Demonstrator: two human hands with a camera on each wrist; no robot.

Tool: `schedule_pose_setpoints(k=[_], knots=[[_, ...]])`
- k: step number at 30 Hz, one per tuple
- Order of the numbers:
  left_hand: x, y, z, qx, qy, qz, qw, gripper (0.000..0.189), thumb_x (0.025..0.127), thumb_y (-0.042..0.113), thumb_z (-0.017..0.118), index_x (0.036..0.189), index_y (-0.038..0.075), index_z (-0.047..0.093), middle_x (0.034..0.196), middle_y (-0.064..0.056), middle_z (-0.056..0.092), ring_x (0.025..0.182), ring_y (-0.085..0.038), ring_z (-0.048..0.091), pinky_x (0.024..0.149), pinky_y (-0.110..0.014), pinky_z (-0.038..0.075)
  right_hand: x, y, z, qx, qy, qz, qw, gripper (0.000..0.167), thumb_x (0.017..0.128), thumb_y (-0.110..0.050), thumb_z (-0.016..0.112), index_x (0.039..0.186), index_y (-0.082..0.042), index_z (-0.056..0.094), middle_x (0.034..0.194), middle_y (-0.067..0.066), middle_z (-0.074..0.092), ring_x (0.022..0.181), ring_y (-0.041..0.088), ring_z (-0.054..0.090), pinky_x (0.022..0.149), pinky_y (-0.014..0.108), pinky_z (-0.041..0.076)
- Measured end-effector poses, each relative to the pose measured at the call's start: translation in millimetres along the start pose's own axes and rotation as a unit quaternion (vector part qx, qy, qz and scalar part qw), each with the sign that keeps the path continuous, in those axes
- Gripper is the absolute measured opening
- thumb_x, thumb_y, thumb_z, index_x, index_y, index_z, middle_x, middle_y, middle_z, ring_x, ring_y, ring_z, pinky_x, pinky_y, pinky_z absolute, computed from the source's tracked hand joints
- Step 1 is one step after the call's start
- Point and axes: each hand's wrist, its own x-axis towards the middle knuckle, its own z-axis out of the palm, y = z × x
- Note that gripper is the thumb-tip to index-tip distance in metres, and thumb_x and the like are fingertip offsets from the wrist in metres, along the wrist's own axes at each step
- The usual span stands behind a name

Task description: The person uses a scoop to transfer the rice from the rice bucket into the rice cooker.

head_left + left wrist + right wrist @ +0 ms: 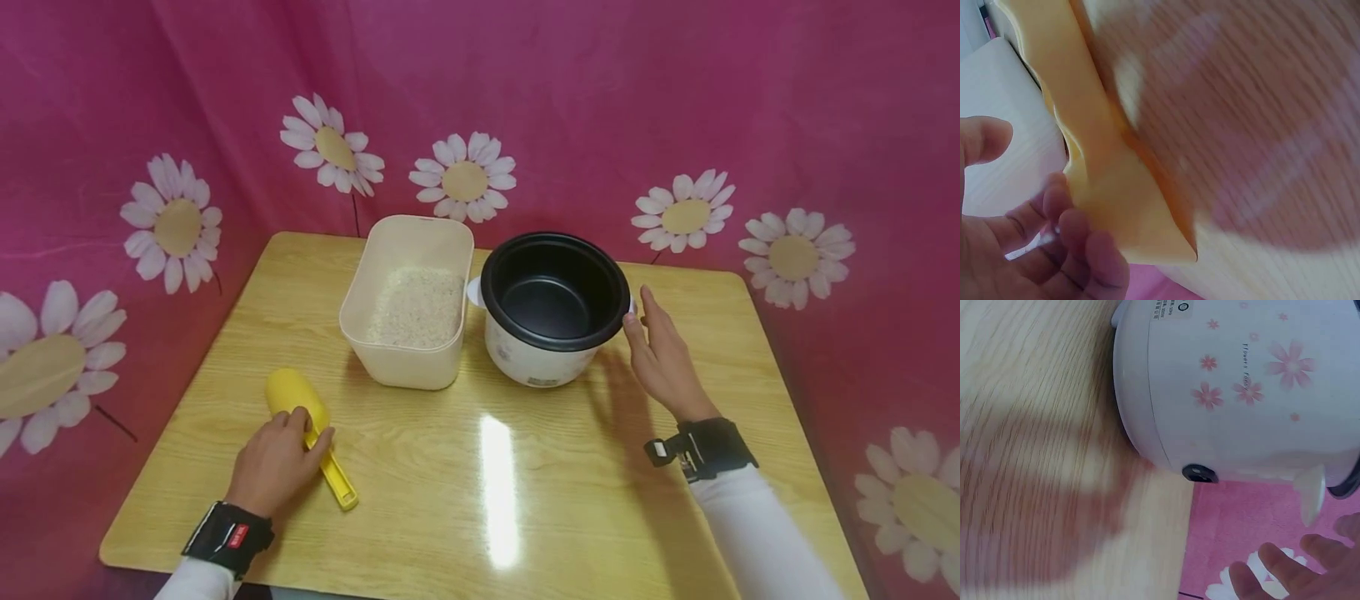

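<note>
A yellow scoop (288, 392) lies on the table with its handle toward the near edge. My left hand (277, 457) is over the place where bowl and handle meet; in the left wrist view its fingertips (1107, 259) are against or very near the scoop (1110, 187), while the thumb stands apart from it. At the back stands a white rice cooker (536, 362) with pink flowers and a black inner pot (555, 304). Beside its right handle is my right hand (667, 367), fingers extended; in the right wrist view they are close to the handle (1311, 494), contact unclear.
A cream bin (405, 367) holding rice-like grains (420, 308) stands just left of the cooker. Pink cloth with large daisies (465, 179) hangs behind and along the sides of the wooden table (420, 508). Both wrists wear black straps.
</note>
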Motion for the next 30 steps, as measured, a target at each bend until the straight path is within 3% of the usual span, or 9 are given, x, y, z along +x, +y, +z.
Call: schedule_pose_setpoints(k=[6, 8, 11, 14, 17, 20, 24, 30], knots=[[1.6, 4.2, 0.3, -0.005, -0.026, -0.003, 0.9996, 0.036, 0.098, 0.041, 0.067, 0.096, 0.006, 0.058, 0.063, -0.002, 0.051, 0.054, -0.018, 0.046, 0.049, -0.031, 0.032, 8.8, -1, 8, 0.038, 0.007, 0.011, 0.9992, 0.071, 0.111, -0.053, 0.026, 0.167, -0.014, 0.01, 0.171, 0.024, 0.019, 0.155, 0.049, 0.026, 0.122, 0.071, 0.022], [2.0, 5.3, 1.1, -0.006, -0.031, -0.002, 0.9995, 0.035, 0.098, 0.04, 0.066, 0.096, 0.007, 0.057, 0.061, -0.001, 0.049, 0.052, -0.017, 0.046, 0.048, -0.031, 0.031, 11.0, 0, 11, 0.054, 0.014, 0.011, 0.9984, 0.069, 0.111, -0.052, 0.024, 0.167, -0.013, 0.012, 0.169, 0.026, 0.022, 0.153, 0.048, 0.028, 0.118, 0.069, 0.032], [2.9, 6.3, 2.4, -0.006, -0.031, -0.003, 0.9995, 0.035, 0.099, 0.041, 0.065, 0.096, 0.008, 0.055, 0.059, -0.001, 0.048, 0.051, -0.018, 0.045, 0.047, -0.031, 0.03, 14.4, 0, 15, 0.081, 0.035, 0.009, 0.9961, 0.067, 0.111, -0.051, 0.022, 0.165, -0.012, 0.02, 0.163, 0.026, 0.031, 0.14, 0.045, 0.045, 0.098, 0.049, 0.052], [3.2, 5.5, 4.3, -0.002, -0.03, -0.011, 0.9995, 0.037, 0.098, 0.043, 0.064, 0.101, 0.008, 0.054, 0.057, -0.002, 0.048, 0.05, -0.019, 0.046, 0.046, -0.033, 0.03, 17.9, -2, 19, 0.119, 0.053, 0.027, 0.9911, 0.065, 0.11, -0.054, 0.022, 0.162, -0.015, 0.029, 0.151, 0.021, 0.044, 0.118, 0.037, 0.058, 0.077, 0.029, 0.05], [2.6, 4.1, 6.4, 0.003, -0.041, -0.019, 0.999, 0.04, 0.098, 0.044, 0.063, 0.108, 0.008, 0.052, 0.056, -0.002, 0.048, 0.05, -0.021, 0.046, 0.045, -0.033, 0.03, 22.0, -6, 21, 0.167, 0.061, 0.076, 0.9811, 0.063, 0.109, -0.058, 0.022, 0.157, -0.02, 0.035, 0.131, 0.009, 0.052, 0.105, 0.029, 0.056, 0.072, 0.025, 0.05], [0.9, 3.7, 9.6, 0.002, -0.057, -0.019, 0.9982, 0.041, 0.098, 0.044, 0.063, 0.115, 0.008, 0.052, 0.056, -0.001, 0.047, 0.05, -0.02, 0.046, 0.046, -0.033, 0.03, 25.9, -8, 23, 0.224, 0.068, 0.126, 0.9641, 0.056, 0.109, -0.056, 0.025, 0.152, -0.023, 0.038, 0.11, -0.001, 0.051, 0.09, 0.023, 0.054, 0.07, 0.029, 0.051], [-1.1, 3.4, 14.1, 0.003, -0.069, -0.017, 0.9975, 0.041, 0.099, 0.043, 0.063, 0.121, 0.01, 0.053, 0.056, 0.002, 0.043, 0.05, -0.019, 0.045, 0.046, -0.032, 0.03, 29.7, -10, 27, 0.281, 0.084, 0.165, 0.9417, 0.047, 0.109, -0.053, 0.033, 0.147, -0.027, 0.039, 0.094, -0.004, 0.048, 0.07, 0.016, 0.051, 0.062, 0.027, 0.047], [-1.8, 2.6, 15.7, 0.01, -0.073, -0.01, 0.9972, 0.043, 0.098, 0.041, 0.064, 0.126, 0.01, 0.054, 0.056, 0.003, 0.042, 0.05, -0.017, 0.045, 0.046, -0.032, 0.03, 36.7, -10, 33, 0.298, 0.109, 0.185, 0.9303, 0.047, 0.107, -0.057, 0.037, 0.143, -0.026, 0.038, 0.084, -0.004, 0.049, 0.063, 0.013, 0.049, 0.057, 0.028, 0.047]])
